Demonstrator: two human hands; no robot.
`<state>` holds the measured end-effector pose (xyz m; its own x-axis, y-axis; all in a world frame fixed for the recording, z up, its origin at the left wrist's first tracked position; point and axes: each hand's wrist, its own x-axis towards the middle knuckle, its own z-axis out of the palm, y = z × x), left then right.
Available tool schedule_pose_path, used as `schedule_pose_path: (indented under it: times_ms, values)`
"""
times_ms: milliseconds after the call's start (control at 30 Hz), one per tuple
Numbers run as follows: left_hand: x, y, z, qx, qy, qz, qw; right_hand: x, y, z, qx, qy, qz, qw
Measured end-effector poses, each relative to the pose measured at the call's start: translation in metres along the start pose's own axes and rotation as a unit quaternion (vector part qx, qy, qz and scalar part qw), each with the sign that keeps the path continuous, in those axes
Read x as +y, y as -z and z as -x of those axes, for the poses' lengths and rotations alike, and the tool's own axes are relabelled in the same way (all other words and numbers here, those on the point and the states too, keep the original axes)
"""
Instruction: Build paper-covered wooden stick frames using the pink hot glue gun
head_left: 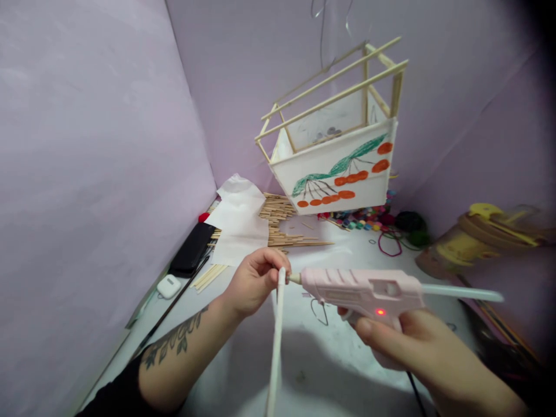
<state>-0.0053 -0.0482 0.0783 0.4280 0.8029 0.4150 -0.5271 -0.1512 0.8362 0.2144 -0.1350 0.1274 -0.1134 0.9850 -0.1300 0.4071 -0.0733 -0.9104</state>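
My left hand (258, 282) pinches the top end of a thin white strip or stick (277, 341) that runs down toward me. My right hand (403, 341) is wrapped round the handle of a pink glue gun (360, 289), whose red light is lit. Its nozzle points left and meets or nearly touches the top of the white piece, by my left fingertips. A pale glue stick (463, 292) sticks out of the gun's back. Beyond my hands hangs a lantern-like stick frame (332, 92) with white panels; its front panel (343, 168) bears orange berries and green leaves.
Wooden sticks (282, 223) lie under and beside white paper (241, 223). At left are a black case (191, 249) and a white earbud case (168, 286). Colourful beads or pots (360, 223), dark yarn (410, 223) and a lidded cup (456, 246) stand at the right.
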Motion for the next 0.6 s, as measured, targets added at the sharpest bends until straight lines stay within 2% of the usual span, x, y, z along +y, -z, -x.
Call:
schedule_pose_path:
  times_ms: [133,333,467,600]
  values:
    - [-0.0001,-0.0011,0.0003,-0.002,0.013,-0.007,1.000,0.0017,0.0004,0.0014,-0.005,-0.019,-0.023,1.000]
    - [-0.0017,-0.0039,0.0026,0.001,0.027,0.007,1.000,0.0024,0.0002,-0.0019,0.007,0.025,-0.008,1.000]
    - [-0.0015,-0.0024,0.0021,0.006,0.015,0.010,1.000,0.0039,-0.0002,-0.0011,0.025,-0.006,0.007,1.000]
    - [-0.0019,-0.0028,0.0021,0.008,0.019,0.007,1.000,0.0046,-0.0010,0.0014,0.004,-0.046,-0.018,0.999]
